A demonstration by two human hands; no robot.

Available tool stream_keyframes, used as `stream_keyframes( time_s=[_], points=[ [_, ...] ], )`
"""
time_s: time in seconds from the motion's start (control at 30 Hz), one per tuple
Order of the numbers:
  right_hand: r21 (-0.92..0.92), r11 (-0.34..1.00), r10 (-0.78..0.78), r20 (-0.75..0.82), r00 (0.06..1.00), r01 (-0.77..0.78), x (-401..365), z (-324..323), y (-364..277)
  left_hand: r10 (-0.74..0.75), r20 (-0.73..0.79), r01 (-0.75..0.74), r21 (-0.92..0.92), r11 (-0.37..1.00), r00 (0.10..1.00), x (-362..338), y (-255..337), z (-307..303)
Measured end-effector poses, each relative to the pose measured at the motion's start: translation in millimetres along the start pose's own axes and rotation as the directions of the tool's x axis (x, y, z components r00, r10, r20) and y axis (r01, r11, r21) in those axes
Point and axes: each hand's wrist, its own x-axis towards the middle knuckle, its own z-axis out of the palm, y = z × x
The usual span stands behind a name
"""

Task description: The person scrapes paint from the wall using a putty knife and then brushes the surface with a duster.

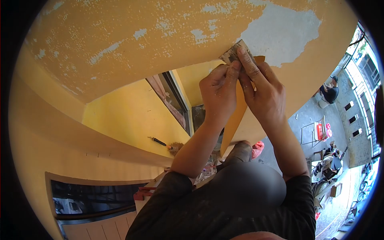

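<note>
A flat, stained scraper [233, 53] is pressed flat against or very near the lower edge of the yellow wall surface [160, 44], beside a large pale patch [284, 32] where the paint is gone. My right hand [265, 91] grips it, the index finger stretched along its face. My left hand [221, 87] is closed, thumb and fingers pinching the scraper's lower left edge. Both hands meet at the tool, so its handle end is hidden. Smaller pale flecks are scattered over the wall to the left.
Below my hands is a wall opening with a window and pink curtain [164, 98]. A black-handled tool [157, 141] is at the left. At right, a person [330, 92] sits low, near a red item on a metal stand [320, 131] and piled objects [330, 164].
</note>
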Motion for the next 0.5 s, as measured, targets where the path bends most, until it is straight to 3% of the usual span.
stream_keyframes(
  time_s=[0.1,0.23,0.33,0.43,0.5],
  points=[
    [0.002,1.000,-0.005,-0.011,1.000,0.005,-0.2,2.2,2.8,0.068,-0.007,-0.069,-0.062,0.996,0.998,0.6,-3.5,2.9],
    [-0.001,1.000,-0.021,-0.015,1.000,0.021,-0.2,3.1,4.8,0.044,0.010,-0.044,-0.025,0.999,0.999,0.8,-3.2,1.9],
    [0.042,0.998,-0.050,-0.068,0.996,0.053,1.3,7.3,6.2,0.081,-0.044,-0.081,-0.019,0.996,0.996,2.2,-1.5,8.0],
    [-0.002,1.000,-0.023,-0.009,1.000,0.023,11.2,1.8,-4.2,0.094,-0.116,-0.105,-0.099,0.990,0.989,4.8,4.2,9.2],
    [0.000,1.000,-0.029,-0.018,0.999,0.029,13.6,2.6,-7.7,0.101,-0.042,-0.107,-0.161,0.981,0.994,8.8,5.2,1.6]
  ],
)
